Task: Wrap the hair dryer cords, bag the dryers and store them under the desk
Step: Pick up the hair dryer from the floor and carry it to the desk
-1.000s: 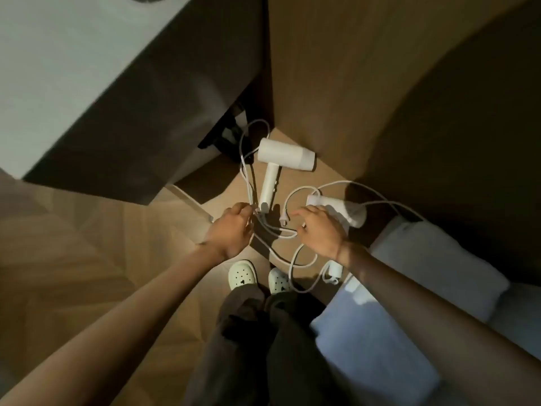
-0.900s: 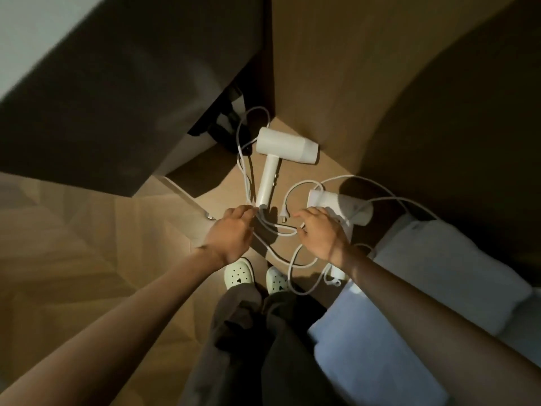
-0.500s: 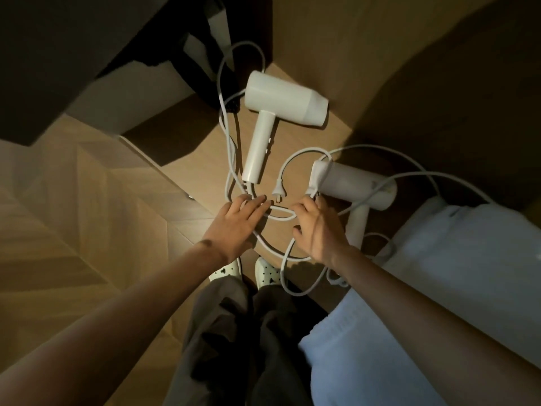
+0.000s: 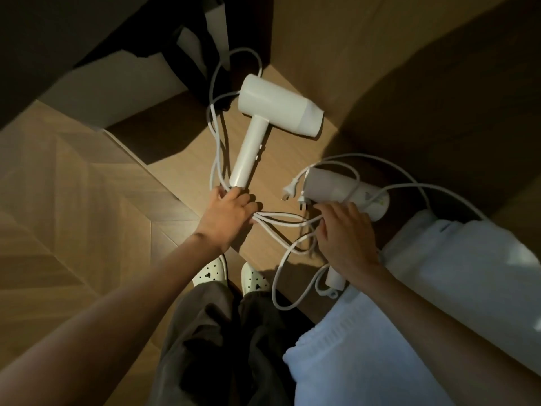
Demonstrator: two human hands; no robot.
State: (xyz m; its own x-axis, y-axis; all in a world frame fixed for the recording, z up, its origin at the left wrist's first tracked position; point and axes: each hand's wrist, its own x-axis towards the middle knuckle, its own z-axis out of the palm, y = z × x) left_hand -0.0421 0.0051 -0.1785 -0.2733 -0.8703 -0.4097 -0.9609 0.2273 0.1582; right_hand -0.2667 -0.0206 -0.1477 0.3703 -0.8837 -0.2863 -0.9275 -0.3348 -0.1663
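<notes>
Dryers on the wood floor point(image 4: 87, 200), two of them, both white. First dryer point(image 4: 278, 112) lies up and away from the left hand point(image 4: 231, 218). Its barrel's long axis runs upper left to lower right, with the tapered end pointing lower right toward the wood panel point(image 4: 351, 39). The handle slants down-left and its foot ends right at the left hand's fingertips.

Second dryer point(image 4: 345, 191) lies just above the right hand point(image 4: 345, 238). Its barrel sits roughly crosswise, dipping a little to the right; which end is the nozzle I cannot tell. The handle runs down under the right hand and its foot shows just below that wrist.

Cords point(image 4: 281, 214) are white, loose and unwrapped, looping around both dryers; strand count not readable. Left hand has its fingers curled round a bunch of cord strands at the first dryer's handle foot — gripping them. Right hand, seen from the back, has its fingers curled over the strands beside the second dryer's barrel, which reads as gripping cord too. Several strands stretch nearly straight between the two grips.

Plugs point(image 4: 289, 190): two, lying free side by side just above that stretch, nearer the right grip and touching the left end of the second dryer's barrel.

Below the grips are two pale clogs point(image 4: 209, 273) and dark trousers point(image 4: 219, 347). White bedding point(image 4: 453, 273) lies right of and below the right hand. A black item point(image 4: 202, 54) sits beyond the first dryer, well apart from both grips — in shadow, cannot identify.
</notes>
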